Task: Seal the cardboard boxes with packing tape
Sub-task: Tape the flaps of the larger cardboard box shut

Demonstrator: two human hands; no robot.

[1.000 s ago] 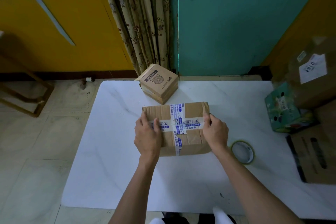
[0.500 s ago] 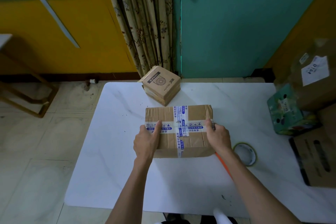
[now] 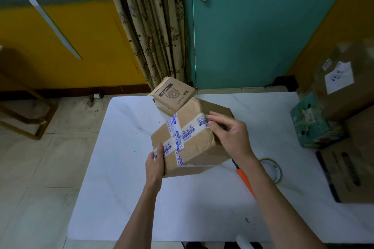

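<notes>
The taped box (image 3: 188, 141) sits skewed, corner towards the person, at the middle of the white table (image 3: 121, 168), with blue-printed tape crossing its top. The left hand (image 3: 155, 164) grips the near-left corner, thumb laid on the tape end. The right hand (image 3: 230, 135) curls over the far-right edge, fingertips (image 3: 210, 121) on the tape band. A small box (image 3: 172, 95) stands just behind. A tape roll (image 3: 271, 170) and an orange-handled tool (image 3: 243, 180) lie beside the right forearm. More cartons (image 3: 344, 87) are stacked at right, with a teal door (image 3: 253, 26) and curtain (image 3: 153, 26) beyond.
</notes>
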